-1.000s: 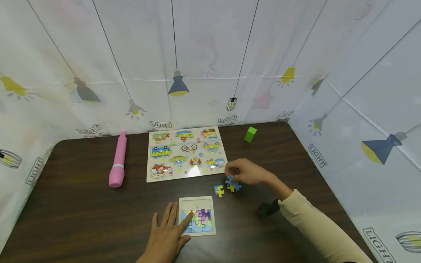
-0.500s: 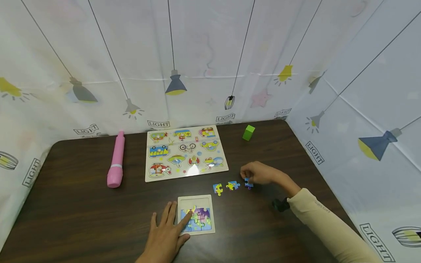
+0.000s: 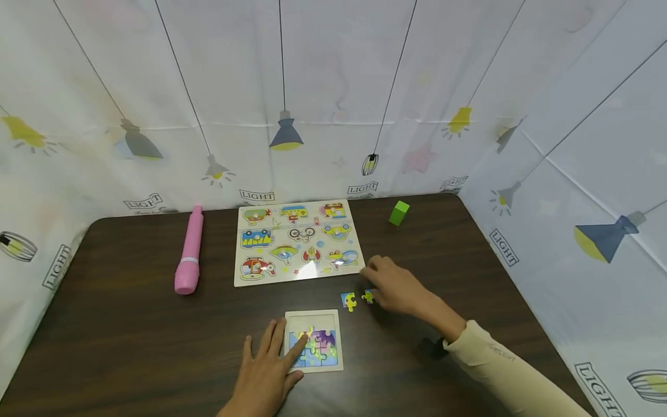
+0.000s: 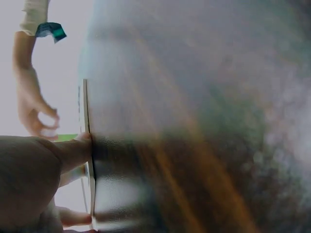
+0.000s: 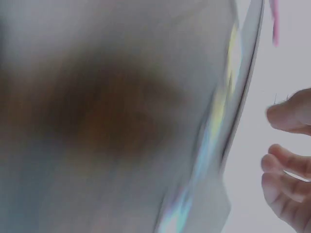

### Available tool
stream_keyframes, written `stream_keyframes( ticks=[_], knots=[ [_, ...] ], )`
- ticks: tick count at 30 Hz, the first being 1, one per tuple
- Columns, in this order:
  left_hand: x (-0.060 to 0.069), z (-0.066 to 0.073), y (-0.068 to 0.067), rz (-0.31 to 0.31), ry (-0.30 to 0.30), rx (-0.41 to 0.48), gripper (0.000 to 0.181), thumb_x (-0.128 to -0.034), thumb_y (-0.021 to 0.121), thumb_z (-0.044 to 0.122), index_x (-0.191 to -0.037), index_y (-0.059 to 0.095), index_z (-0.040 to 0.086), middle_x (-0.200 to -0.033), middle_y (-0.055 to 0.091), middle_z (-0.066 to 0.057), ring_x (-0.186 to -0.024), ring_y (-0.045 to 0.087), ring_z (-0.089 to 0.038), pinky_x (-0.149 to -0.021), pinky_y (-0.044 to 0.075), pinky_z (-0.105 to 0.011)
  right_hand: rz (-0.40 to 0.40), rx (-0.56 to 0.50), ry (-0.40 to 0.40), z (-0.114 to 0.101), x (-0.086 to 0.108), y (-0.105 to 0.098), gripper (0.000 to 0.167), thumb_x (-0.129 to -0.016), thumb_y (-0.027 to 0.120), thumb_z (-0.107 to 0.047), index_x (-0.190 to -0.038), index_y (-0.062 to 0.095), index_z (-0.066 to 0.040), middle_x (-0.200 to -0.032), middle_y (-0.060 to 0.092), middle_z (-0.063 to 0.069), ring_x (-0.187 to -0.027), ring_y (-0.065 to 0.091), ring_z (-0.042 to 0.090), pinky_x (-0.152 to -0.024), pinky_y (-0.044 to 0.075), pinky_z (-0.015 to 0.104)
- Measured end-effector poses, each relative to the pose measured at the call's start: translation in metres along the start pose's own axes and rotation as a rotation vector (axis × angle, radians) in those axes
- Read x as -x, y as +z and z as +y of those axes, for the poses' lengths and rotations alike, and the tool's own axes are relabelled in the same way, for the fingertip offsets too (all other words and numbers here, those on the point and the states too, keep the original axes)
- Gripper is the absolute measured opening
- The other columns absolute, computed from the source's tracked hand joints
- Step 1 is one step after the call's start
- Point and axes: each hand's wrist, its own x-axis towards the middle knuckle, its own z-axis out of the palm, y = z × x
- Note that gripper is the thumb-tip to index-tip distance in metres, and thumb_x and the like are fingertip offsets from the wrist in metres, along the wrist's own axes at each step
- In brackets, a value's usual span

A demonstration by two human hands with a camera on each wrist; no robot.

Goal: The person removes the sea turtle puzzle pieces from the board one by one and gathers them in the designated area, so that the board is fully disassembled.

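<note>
My left hand (image 3: pixel 264 373) lies spread at the left of a small wooden puzzle tray (image 3: pixel 312 313), its index finger on the joined pieces (image 3: pixel 319 353) in the lower part. In the left wrist view that hand (image 4: pixel 34 179) touches the tray's edge (image 4: pixel 86 111). Over loose pieces right of the tray hovers my right hand (image 3: pixel 403 289), fingers bent. A blue-yellow piece (image 3: pixel 348 301) and another piece (image 3: pixel 369 296) lie beside it. The right wrist view shows the thumb and fingers of this hand (image 5: pixel 291 160) apart, holding nothing, and a purple-blue piece (image 5: pixel 176 213) on the table.
Behind the tray lies a larger vehicle puzzle board (image 3: pixel 299 272). A pink microphone-shaped object (image 3: pixel 190 249) is at the left and a green block (image 3: pixel 399 213) at the back right. Patterned white cloth (image 3: pixel 333 87) hangs behind the dark table (image 3: pixel 130 336).
My right hand moved right with a blue piece, released it, and came back left above the loose pieces, which now lie spread out. The left hand stayed on the tray.
</note>
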Motion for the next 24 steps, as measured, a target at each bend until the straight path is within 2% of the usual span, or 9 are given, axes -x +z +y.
stream_keyframes(
  ticks=[2, 5, 8, 10, 15, 20, 24],
  knots=[
    [0.001, 0.000, 0.000, -0.006, -0.003, -0.015, 0.060, -0.0957, 0.069, 0.044, -0.151, 0.053, 0.029, -0.162, 0.032, -0.023, -0.147, 0.031, -0.045, -0.102, 0.027, -0.081, 0.017, -0.030, -0.111, -0.031, -0.008, 0.006, 0.032, -0.089, 0.077, -0.005, -0.119, 0.070, -0.008, -0.113, 0.059, 0.011, -0.098, 0.056, 0.024, -0.067, 0.052, 0.031],
    [0.001, 0.000, -0.001, -0.018, -0.001, -0.036, 0.060, -0.0962, 0.068, 0.045, -0.152, 0.052, 0.030, -0.163, 0.031, -0.022, -0.148, 0.030, -0.043, -0.103, 0.027, -0.081, -0.070, -0.106, -0.239, -0.073, -0.020, 0.017, 0.029, -0.093, 0.074, -0.010, -0.122, 0.070, -0.010, -0.110, 0.060, 0.007, -0.094, 0.056, 0.017, -0.071, 0.052, 0.025],
    [0.001, 0.000, 0.000, -0.035, 0.005, -0.047, 0.060, -0.0972, 0.066, 0.046, -0.153, 0.050, 0.031, -0.164, 0.029, -0.022, -0.150, 0.027, -0.043, -0.103, 0.027, -0.081, -0.168, -0.139, -0.282, -0.100, -0.027, 0.030, 0.028, -0.097, 0.072, -0.016, -0.125, 0.069, -0.013, -0.107, 0.060, 0.003, -0.084, 0.053, 0.008, -0.068, 0.047, 0.018],
    [0.001, 0.000, 0.000, -0.047, 0.005, -0.046, 0.061, -0.0974, 0.066, 0.047, -0.154, 0.049, 0.030, -0.164, 0.028, -0.022, -0.151, 0.025, -0.043, -0.103, 0.026, -0.081, -0.192, -0.141, -0.296, -0.110, -0.030, 0.038, 0.025, -0.097, 0.072, -0.018, -0.121, 0.070, -0.013, -0.105, 0.060, 0.001, -0.080, 0.051, 0.004, -0.065, 0.044, 0.015],
    [0.000, 0.001, -0.001, -0.066, -0.001, -0.010, 0.062, -0.0967, 0.067, 0.045, -0.153, 0.050, 0.027, -0.164, 0.027, -0.023, -0.151, 0.024, -0.044, -0.104, 0.025, -0.082, -0.186, -0.188, -0.280, -0.117, -0.029, 0.048, 0.025, -0.095, 0.076, -0.018, -0.117, 0.070, -0.010, -0.102, 0.059, -0.001, -0.078, 0.050, 0.000, -0.066, 0.044, 0.012],
    [0.003, -0.001, -0.009, -0.061, -0.003, 0.098, 0.055, -0.0964, 0.071, 0.036, -0.148, 0.057, 0.022, -0.161, 0.034, -0.024, -0.149, 0.029, -0.044, -0.103, 0.025, -0.081, -0.158, -0.317, -0.201, -0.116, -0.027, 0.051, 0.023, -0.094, 0.076, -0.014, -0.115, 0.071, -0.006, -0.102, 0.058, 0.000, -0.077, 0.050, 0.000, -0.068, 0.046, 0.012],
    [0.005, -0.003, -0.016, -0.093, -0.014, 0.183, 0.046, -0.0976, 0.070, 0.031, -0.141, 0.063, 0.019, -0.159, 0.038, -0.023, -0.147, 0.032, -0.044, -0.103, 0.024, -0.082, -0.153, -0.396, -0.134, -0.117, -0.028, 0.053, 0.016, -0.092, 0.076, -0.008, -0.107, 0.069, -0.006, -0.102, 0.057, 0.000, -0.079, 0.050, 0.002, -0.071, 0.048, 0.015]
  ],
)
